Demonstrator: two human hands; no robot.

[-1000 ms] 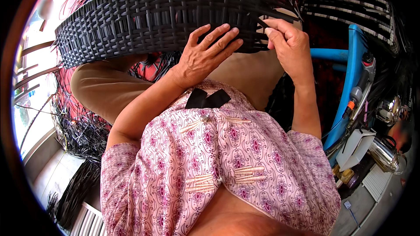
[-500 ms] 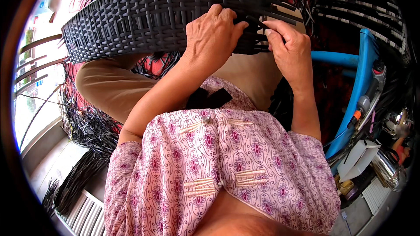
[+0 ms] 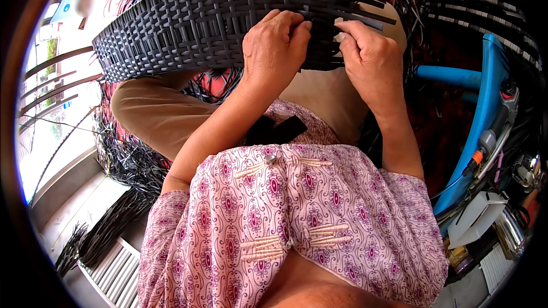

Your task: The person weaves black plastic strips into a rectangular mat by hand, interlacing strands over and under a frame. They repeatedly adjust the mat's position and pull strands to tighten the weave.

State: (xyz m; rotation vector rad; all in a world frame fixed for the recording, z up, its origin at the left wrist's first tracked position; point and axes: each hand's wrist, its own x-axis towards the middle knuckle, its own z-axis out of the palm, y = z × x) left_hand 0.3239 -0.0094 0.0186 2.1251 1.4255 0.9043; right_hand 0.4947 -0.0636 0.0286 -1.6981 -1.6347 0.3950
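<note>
A long dark grey band woven from flat plastic rattan strips [image 3: 188, 28] curves across my lap, with loose strip ends [image 3: 374, 18] sticking out on its right. My left hand [image 3: 273, 45] is closed on the band, its thumb and curled fingers pressed at the weave. Just to the right, my right hand [image 3: 371, 60] pinches by the band's unfinished end; a dark strip seems to sit at its fingertips, though they partly hide it. A narrow stretch of weave shows between the two hands.
A blue bar frame [image 3: 484, 108] stands at my right, with a corded tool [image 3: 485, 140] and a white container [image 3: 476, 219] beside it. Tangled strips [image 3: 128, 148] and a dark bundle [image 3: 117, 222] lie at left. Red material shows beneath.
My right hand has shifted slightly left and turned, nearer the left hand. The left thumb has drawn in, and the strip that stretched between the hands is less visible. The view has shifted slightly.
</note>
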